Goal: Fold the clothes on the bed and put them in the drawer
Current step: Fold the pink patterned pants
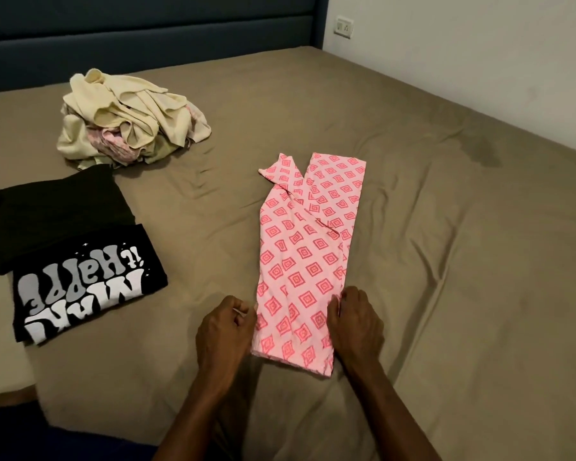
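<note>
Count: one pink garment [308, 247] laid out, two folded black items, one loose pile [130, 119], two hands.
Pink garment: thin printed cloth, pale pink with darker pink diamond motifs, folded into a long narrow strip running away from the person near the middle of the bed [446, 227]; far end splits into two flaps, one curled over; near end square-cut.
Left hand [225, 334]: at the strip's left edge near its close end, fingers curled; it seems to pinch the edge, though the contact is hard to make out.
Right hand [354, 322]: on the strip's right edge, fingers curled in over the fabric, gripping that edge.
Black tee [87, 284]: folded to a rough rectangle, white and grey bubble lettering facing up, upside down to the viewer; lies left of the strip, well apart from it.
Black item [54, 214]: plain, folded, matte; its near edge touches or slips under the tee.
Pile: crumpled cream cloth on top, soft folds, bits of pink and olive showing beneath; just beyond the plain black item.
Bed: flat olive-brown sheet, lightly creased, with a darker patch toward the right.
Headboard [147, 31]: dark blue, padded, horizontal seams.
Wall [479, 44]: white, with one socket [344, 26].
</note>
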Demonstrator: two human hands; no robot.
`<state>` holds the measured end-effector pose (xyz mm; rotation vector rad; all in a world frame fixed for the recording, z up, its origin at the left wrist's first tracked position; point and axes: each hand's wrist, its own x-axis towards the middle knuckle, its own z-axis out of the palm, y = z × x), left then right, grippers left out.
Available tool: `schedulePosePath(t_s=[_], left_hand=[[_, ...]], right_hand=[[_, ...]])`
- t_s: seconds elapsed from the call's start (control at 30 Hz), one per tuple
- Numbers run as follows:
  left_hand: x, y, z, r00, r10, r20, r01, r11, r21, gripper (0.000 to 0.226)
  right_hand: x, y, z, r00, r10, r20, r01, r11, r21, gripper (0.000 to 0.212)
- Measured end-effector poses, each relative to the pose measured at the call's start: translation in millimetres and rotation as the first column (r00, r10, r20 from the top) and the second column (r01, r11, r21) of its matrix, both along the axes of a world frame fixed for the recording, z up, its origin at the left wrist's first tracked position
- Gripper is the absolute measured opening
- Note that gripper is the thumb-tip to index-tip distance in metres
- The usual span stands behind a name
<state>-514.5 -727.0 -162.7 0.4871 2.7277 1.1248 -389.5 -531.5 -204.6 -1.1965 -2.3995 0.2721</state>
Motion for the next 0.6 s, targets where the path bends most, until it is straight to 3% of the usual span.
schedulePosePath(t_s=[0.1, 0.2, 0.3, 0.5, 0.6], left_hand=[[-5, 11, -8, 0.998, -0.038, -0.057, 0.040, 0.999, 0.037, 0.018], [-23, 37, -9, 0.983, -0.102, -0.153, 0.113, 0.991, 0.066, 0.019], [-55, 74, -1, 0.970, -0.156, -0.184, 0.180, 0.976, 0.121, 0.015], [-154, 166, 7, 0.996, 0.014, 0.092, -0.045, 0.938, 0.343, 0.004], [-203, 216, 7, 0.975, 0.081, 0.208, -0.152, 0.924, 0.350, 0.018]], right_hand=[[-31, 46, 6, 0.999, 0.035, -0.001, -0.035, 0.997, 0.066, 0.017], [-77, 100, 18, 0.983, 0.135, 0.128, -0.155, 0.973, 0.168, 0.027], [-119, 146, 29, 0.937, 0.244, 0.250, -0.289, 0.943, 0.164, 0.038], [-169, 208, 21, 0.860, 0.431, 0.271, -0.474, 0.873, 0.114, 0.044], [-179, 219, 10, 0.843, 0.504, 0.188, -0.528, 0.841, 0.114, 0.048]])
